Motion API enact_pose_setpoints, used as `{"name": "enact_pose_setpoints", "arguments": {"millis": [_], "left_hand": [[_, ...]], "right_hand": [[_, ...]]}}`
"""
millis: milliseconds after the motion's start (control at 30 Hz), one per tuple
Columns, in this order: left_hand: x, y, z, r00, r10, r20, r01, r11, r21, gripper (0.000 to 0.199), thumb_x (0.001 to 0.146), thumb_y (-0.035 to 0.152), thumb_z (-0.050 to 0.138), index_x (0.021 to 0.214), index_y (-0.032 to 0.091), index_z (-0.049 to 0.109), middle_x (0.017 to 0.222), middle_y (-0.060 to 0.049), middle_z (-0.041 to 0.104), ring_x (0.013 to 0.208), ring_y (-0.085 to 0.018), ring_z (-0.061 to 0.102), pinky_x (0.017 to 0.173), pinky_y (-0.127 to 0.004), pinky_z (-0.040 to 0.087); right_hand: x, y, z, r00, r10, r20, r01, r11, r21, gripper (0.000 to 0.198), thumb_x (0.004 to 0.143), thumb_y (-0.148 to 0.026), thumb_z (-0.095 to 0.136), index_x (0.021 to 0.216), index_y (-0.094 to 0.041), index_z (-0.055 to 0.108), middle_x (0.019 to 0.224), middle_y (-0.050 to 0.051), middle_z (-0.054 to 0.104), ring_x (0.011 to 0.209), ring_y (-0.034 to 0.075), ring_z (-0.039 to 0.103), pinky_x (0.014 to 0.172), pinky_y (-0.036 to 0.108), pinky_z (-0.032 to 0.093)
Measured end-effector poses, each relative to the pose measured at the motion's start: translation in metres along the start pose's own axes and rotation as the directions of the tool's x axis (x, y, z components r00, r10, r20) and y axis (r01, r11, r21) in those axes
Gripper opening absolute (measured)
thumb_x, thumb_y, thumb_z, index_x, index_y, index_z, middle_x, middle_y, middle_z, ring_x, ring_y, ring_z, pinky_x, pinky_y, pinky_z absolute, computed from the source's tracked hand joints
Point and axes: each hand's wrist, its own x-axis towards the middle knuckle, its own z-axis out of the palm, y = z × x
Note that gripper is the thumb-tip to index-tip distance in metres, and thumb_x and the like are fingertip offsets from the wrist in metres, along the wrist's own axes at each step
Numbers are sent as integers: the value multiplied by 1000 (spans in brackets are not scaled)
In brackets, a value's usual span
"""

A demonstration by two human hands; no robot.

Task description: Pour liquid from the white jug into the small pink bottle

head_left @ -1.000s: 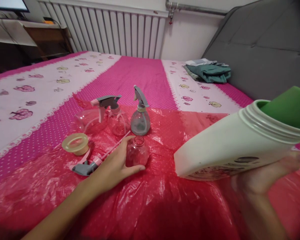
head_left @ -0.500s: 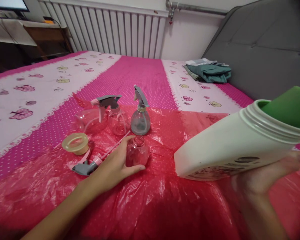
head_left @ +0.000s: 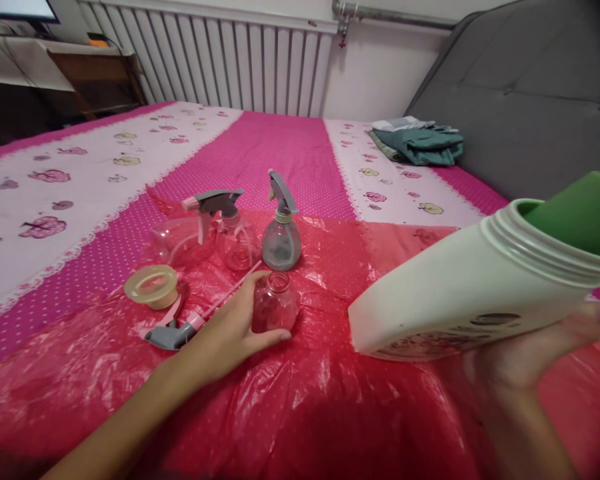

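Observation:
My left hand (head_left: 243,320) is wrapped round the side of a small, round, clear bottle (head_left: 279,308) with no spray head on it. The bottle stands upright, its mouth uncovered. In my right hand (head_left: 530,347) is a large white plastic jug (head_left: 455,287), tilted with its wide mouth up to the right. A green piece (head_left: 580,217) sits at the mouth; its lower part is hidden inside. Beside my left wrist lies a grey and pink spray head (head_left: 173,333) with a pink tube. A yellowish funnel-like ring (head_left: 153,287) rests behind it.
Behind my left hand stand a pink-collared spray bottle (head_left: 237,247) and a grey-headed spray bottle (head_left: 281,243). Red plastic sheeting (head_left: 300,413) covers the near bed. Folded cloths (head_left: 420,143) lie by the grey headboard (head_left: 530,87); a radiator (head_left: 220,60) lines the wall.

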Motion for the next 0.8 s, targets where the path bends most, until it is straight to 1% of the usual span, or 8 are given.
{"name": "enact_pose_setpoints", "arguments": {"millis": [67,167,300,400,500,667,733,800], "left_hand": [[0,0,0,1000,-2,-4,2,1000,-1,87,93,64,75,158,25,32,162,-21,56,147,-44,60,122,-63,47],[0,1,-1,1000,-5,4,5,1000,0,87,93,64,75,158,24,32,160,-21,57,145,-44,61,121,-64,48],[0,1,-1,1000,-7,3,7,1000,1,87,94,64,74,158,23,31,156,-21,61,143,-44,63,119,-64,50],[0,1,0,999,26,-23,-26,1000,3,85,93,63,76,157,26,33,150,-18,65,140,-45,65,117,-65,52],[1,2,1,999,40,-31,-40,999,6,84,93,62,76,156,26,34,151,-19,64,141,-45,65,118,-66,51],[3,2,2,999,24,-28,-24,999,25,90,91,63,76,157,22,30,157,-22,59,147,-46,60,124,-65,46],[4,0,2,999,35,-23,-34,999,26,91,92,64,75,158,22,28,162,-22,54,152,-44,55,128,-64,42],[5,-2,3,998,52,-23,-51,998,27,91,93,64,75,157,22,28,164,-22,51,155,-43,52,131,-63,38]], "right_hand": [[1,3,-3,1000,-28,14,27,1000,6,108,88,-96,6,128,-21,73,124,8,71,116,28,67,100,54,61],[0,2,-2,998,-55,33,54,998,27,103,90,-94,9,136,-24,70,127,7,70,121,28,65,101,53,61],[-5,-10,5,995,-61,75,59,998,35,99,91,-93,14,143,-25,66,133,7,68,125,28,64,99,52,62],[-9,-18,8,995,-66,69,67,998,-14,98,92,-92,15,144,-26,65,137,8,67,127,28,64,99,53,63],[-12,-22,8,993,-112,47,115,992,-58,96,94,-90,15,144,-25,66,139,8,66,129,28,64,100,54,63],[-13,-21,6,981,-147,123,150,989,-15,89,98,-86,18,138,-26,71,143,7,66,136,29,62,105,53,62],[-12,-22,6,978,-171,118,169,985,25,84,101,-81,19,133,-25,74,143,6,66,139,27,61,106,51,62],[-11,-26,6,974,-181,132,178,983,40,82,105,-72,13,128,-24,77,144,5,66,143,25,59,107,47,62]]}}
